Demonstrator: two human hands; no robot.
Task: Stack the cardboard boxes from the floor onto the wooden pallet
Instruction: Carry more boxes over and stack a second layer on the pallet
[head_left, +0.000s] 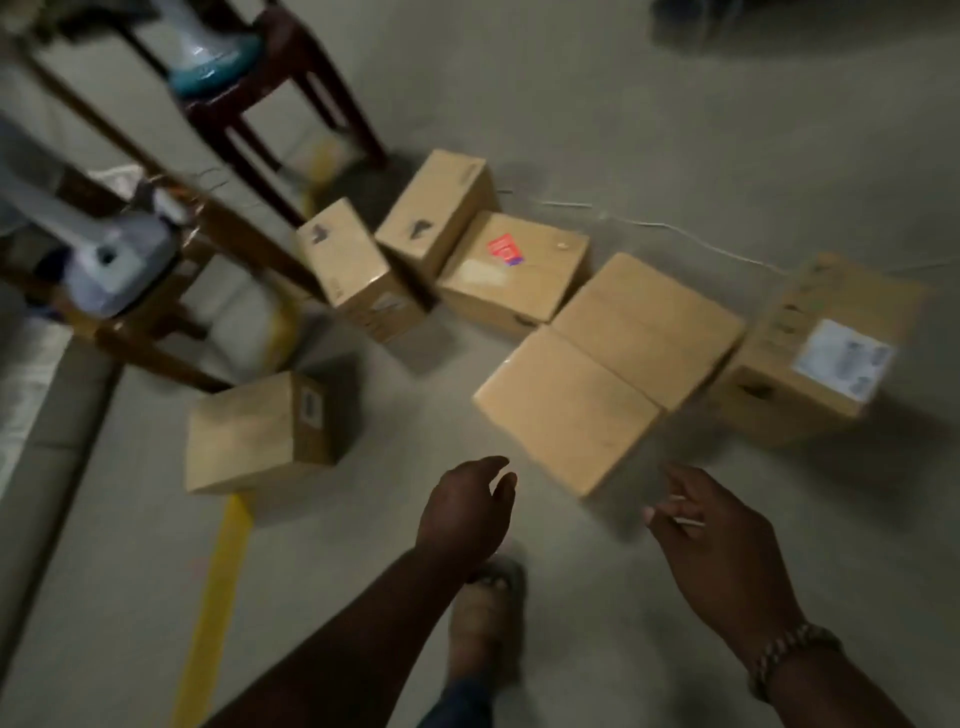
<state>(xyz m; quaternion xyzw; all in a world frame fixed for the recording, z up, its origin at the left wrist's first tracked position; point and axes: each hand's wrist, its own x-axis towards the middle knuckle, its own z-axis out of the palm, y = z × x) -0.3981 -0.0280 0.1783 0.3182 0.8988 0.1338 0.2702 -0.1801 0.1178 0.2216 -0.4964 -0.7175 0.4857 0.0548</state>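
A grey concrete floor (649, 130) is seen, with all the cardboard boxes resting on it. Beyond and to the left of the long plain box (608, 374), dark wooden stools (291, 78) are stood, with blurred white and blue objects on them. The long plain box is the largest and is crossed by a seam; whether it is one carton or two pressed together cannot be told. Its near corner is flanked by the left hand (467, 512) and the right hand (722, 545), both held just short of it and touching nothing. The left hand's fingers are loosely curled, the right hand's spread. Just right of the long box, a box with a white label (821, 353) is set. Touching its far end, a box with a red sticker (511, 270) is found, and beyond that, two smaller brown boxes (439, 208). Well to its left, a lone box (260, 431) is placed at the end of a yellow line (218, 597). A thin white cable (675, 228) is laid beyond the long box.
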